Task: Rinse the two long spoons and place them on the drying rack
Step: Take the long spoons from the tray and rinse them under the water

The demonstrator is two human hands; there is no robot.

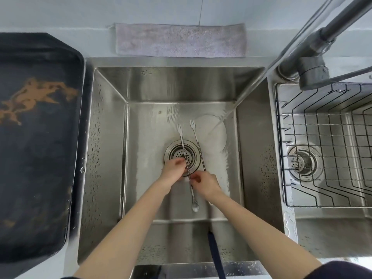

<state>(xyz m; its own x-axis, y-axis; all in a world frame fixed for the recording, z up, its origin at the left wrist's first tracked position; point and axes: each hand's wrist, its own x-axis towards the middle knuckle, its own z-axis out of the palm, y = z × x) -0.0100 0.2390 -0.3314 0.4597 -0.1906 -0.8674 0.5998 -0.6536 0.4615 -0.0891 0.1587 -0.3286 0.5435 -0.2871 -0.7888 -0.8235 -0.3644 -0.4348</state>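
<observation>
Both hands work low in the left sink basin (108,137), over its drain strainer (177,153) near the middle of the basin floor. The left hand (173,171) curls its fingers round the twisted stem of the first long spoon (192,195), whose small bowl points toward the near edge of the basin and whose forked end (179,128) points toward the far wall. The right hand (206,183) pinches the second long spoon (198,143) by its twisted stem; its fork tip lies just beside the first one, and its bowl end is hidden under the hand. A stream of water (251,85) runs from the upper right and lands on the basin floor at the far right corner, close to the fork ends. The drying rack (322,141), a dark wire basket, sits in the right basin beyond the faucet body (312,72). A black tray (38,137) lies on the desk left of the sink, and a grey cloth (181,40) along its far edge.
</observation>
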